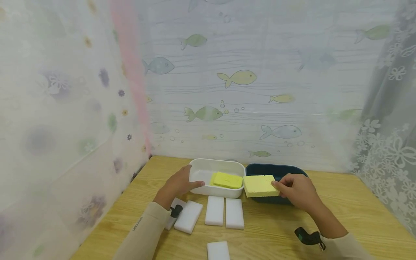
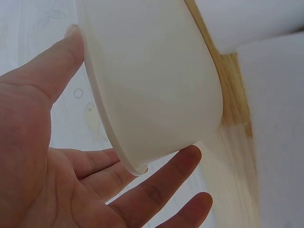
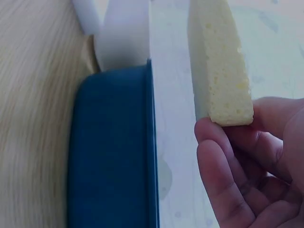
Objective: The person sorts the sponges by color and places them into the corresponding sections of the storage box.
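Observation:
My right hand pinches a pale yellow sponge by its right end, above the dark blue container. In the right wrist view the sponge stands clear of the blue container's rim, its end between thumb and fingers. My left hand holds the left end of a white container. The left wrist view shows the thumb on this container's rim and the fingers spread round its end. Inside the white container, at the right, lies a brighter yellow sponge, with another yellow edge beside it.
Several white sponge blocks lie before the containers: two side by side, one angled, one partly under the left wrist, one at the front edge. The containers stand side by side on the wooden table. Printed curtains hang behind.

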The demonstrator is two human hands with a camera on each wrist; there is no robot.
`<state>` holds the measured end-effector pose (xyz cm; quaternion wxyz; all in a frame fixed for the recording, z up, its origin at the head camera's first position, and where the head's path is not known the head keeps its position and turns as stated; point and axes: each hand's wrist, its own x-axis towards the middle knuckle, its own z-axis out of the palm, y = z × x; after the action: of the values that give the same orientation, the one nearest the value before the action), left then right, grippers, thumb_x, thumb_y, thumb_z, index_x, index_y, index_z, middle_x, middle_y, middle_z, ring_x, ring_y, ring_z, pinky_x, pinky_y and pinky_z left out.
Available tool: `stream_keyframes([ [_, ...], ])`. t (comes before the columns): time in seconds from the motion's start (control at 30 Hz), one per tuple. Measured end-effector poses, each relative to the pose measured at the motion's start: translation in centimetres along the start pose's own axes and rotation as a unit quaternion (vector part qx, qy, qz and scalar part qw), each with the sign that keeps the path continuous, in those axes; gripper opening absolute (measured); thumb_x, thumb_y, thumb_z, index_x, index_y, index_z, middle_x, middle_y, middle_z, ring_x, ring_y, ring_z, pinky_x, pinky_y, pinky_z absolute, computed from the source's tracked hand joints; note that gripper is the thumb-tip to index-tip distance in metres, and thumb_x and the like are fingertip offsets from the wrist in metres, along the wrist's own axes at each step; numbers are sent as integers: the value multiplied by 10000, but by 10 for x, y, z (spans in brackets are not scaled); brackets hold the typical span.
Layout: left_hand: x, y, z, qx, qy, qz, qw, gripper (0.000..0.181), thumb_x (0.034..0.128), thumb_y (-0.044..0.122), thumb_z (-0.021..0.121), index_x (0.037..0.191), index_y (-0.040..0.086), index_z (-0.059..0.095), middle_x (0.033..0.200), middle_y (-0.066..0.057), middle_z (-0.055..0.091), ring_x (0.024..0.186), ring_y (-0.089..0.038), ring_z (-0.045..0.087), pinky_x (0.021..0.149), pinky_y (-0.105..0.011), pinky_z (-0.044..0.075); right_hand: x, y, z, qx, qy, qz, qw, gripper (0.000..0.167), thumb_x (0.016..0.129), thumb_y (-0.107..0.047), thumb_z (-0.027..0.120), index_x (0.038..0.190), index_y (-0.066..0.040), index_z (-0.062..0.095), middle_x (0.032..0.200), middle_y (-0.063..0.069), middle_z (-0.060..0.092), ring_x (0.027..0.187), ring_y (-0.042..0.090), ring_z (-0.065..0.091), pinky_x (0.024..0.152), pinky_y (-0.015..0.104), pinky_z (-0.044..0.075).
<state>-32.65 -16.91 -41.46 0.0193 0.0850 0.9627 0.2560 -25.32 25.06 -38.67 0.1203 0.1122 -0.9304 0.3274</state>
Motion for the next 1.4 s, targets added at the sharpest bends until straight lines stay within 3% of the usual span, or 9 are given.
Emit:
stream_keyframes([
  [0.2,2,-2,2,57,-3,5,10000,1118,851,694,727,1629,42,259,1655,-156,360,1492,-376,405,1185,-572,375,12,-11,13,-17,128,15,9999,350,979,-441,709,754,-176,756,681,-37,687,642,138,589,608,319,471],
  [0.37,1,-2,2,38,6,-4,10000,1112,851,693,728,1623,38,268,1646,-159,374,1474,-378,428,1171,-581,387,19,-22,24,-289,347,-3,9990,303,973,-422,719,804,-184,798,876,18,714,734,180,585,632,334,463],
  [0.53,-1,-1,1,97,10,-14,10000,1114,852,702,719,1621,34,269,1642,-167,377,1470,-383,431,1168,-580,390,28,-33,34,-483,417,272,9976,318,972,-471,697,874,-194,817,1031,51,729,868,210,635,644,339,496],
  [0.67,-1,-2,1,121,9,7,9999,1106,857,695,719,1620,30,271,1644,-170,372,1477,-384,423,1170,-577,390,37,-42,43,-355,408,454,9975,322,975,-472,688,891,-188,814,976,44,712,747,187,591,568,314,445],
  [0.93,1,-2,3,115,18,43,9999,1105,856,697,719,1617,28,278,1641,-163,379,1484,-370,417,1175,-566,389,50,-57,57,-67,588,462,9972,394,983,-433,685,687,-175,723,567,-28,525,512,182,458,451,291,316],
  [1.27,2,0,2,143,56,28,9999,1092,859,684,725,1616,32,285,1636,-151,393,1464,-357,445,1162,-558,407,73,-77,84,-280,622,303,9972,560,983,-444,681,520,-237,443,495,-74,300,451,138,268,438,268,124],
  [1.4,3,-1,3,95,31,57,9999,1085,863,673,730,1620,39,280,1639,-146,388,1469,-356,437,1166,-560,402,85,-87,95,-562,498,438,9962,545,980,-482,674,533,-228,491,503,-68,310,461,142,308,433,269,156],
])
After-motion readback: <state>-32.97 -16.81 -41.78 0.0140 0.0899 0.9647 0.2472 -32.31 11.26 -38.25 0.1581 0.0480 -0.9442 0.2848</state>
